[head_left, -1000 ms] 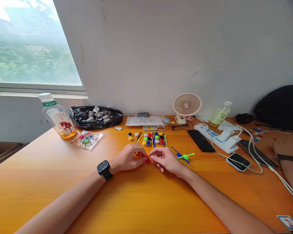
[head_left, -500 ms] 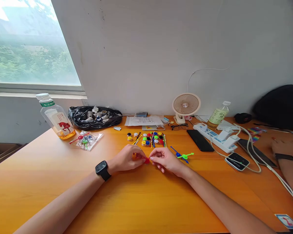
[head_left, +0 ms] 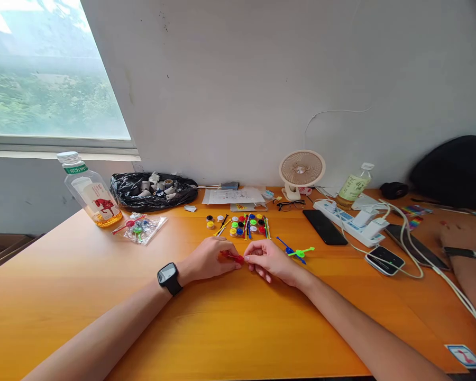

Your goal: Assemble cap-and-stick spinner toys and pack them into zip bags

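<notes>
Between my two hands is a red plastic spinner arrow (head_left: pixel 233 256), partly covered by my fingers. My left hand (head_left: pixel 211 259), with a watch on its wrist, is closed around one side of it. The thumb and forefinger of my right hand (head_left: pixel 270 260) pinch its other end. Just right of that hand lie a blue spinner arrow (head_left: pixel 284 244) and a green spinner arrow (head_left: pixel 304 252), crossing each other. Behind my hands, several round coloured discs (head_left: pixel 233 232) sit in groups, with thin yellow sticks (head_left: pixel 222 228) and other coloured ones among them.
At the left stand a tea bottle (head_left: pixel 95 196), a clear bag of spinner parts (head_left: pixel 145 228) and a black plastic bag (head_left: pixel 154 198). A fan (head_left: pixel 302 170), a phone (head_left: pixel 324 227) and a power strip (head_left: pixel 351 225) are at the right. Another person's arm (head_left: pixel 468 270) rests at the far right.
Both hands stay close together, and the red arrow between them has turned slightly, showing more of its length. My left wrist has shifted a little right.
</notes>
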Motion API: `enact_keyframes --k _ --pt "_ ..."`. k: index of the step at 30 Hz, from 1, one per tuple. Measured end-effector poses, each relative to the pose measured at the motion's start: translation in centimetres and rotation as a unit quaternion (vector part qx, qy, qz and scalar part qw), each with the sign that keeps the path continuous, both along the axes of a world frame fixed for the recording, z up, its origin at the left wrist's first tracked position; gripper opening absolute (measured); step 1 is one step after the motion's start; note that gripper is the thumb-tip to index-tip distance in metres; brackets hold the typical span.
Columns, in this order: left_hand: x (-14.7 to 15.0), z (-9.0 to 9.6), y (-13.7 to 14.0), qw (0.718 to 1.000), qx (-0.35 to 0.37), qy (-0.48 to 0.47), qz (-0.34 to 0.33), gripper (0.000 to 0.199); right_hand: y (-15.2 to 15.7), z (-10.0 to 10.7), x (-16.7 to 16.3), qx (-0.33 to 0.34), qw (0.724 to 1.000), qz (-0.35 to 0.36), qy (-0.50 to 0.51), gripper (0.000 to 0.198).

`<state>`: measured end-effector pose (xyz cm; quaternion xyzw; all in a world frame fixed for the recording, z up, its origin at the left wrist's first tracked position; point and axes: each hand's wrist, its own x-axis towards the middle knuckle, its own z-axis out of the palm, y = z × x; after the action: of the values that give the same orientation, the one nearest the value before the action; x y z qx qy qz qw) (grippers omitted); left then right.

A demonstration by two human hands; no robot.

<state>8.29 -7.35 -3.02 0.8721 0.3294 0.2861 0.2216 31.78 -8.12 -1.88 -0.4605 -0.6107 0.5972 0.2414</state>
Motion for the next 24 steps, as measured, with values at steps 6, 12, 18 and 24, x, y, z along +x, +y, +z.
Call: enact_keyframes --k 6,12,18,24 --pt "0.2 -0.1 -0.3 1.000 0.015 0.003 0.003 0.015 0.1 -0.2 0.0 0.036 0.999 -0.038 -0.003 0.031" --pt "0.4 0.7 -0.5 0.996 0.071 0.044 -0.029 0.010 0.3 -0.6 0.0 0.056 0.998 -0.038 -0.017 0.029" --pt "0.4 1.2 -0.7 0.994 0.076 0.055 -0.054 0.008 0.2 -1.1 -0.1 0.068 0.997 -0.019 -0.030 0.024" --pt "0.1 1.2 -0.9 0.997 0.044 0.007 -0.062 0.018 0.2 -0.3 0.2 0.267 0.955 -0.070 -0.108 0.019"
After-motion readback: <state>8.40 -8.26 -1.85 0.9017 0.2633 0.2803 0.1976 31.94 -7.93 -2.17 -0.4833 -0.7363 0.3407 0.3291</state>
